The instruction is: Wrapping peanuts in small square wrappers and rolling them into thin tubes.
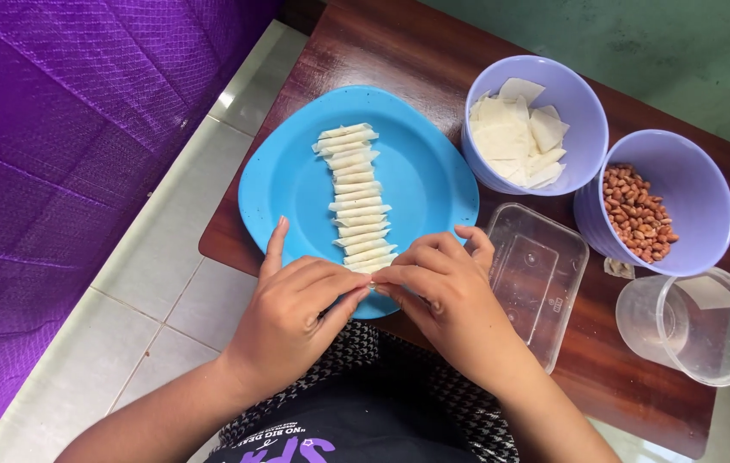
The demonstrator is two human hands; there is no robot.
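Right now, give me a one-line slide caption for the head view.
Both hands, left and right, pinch a small pastry roll beside a row of rolls on a blue plate.
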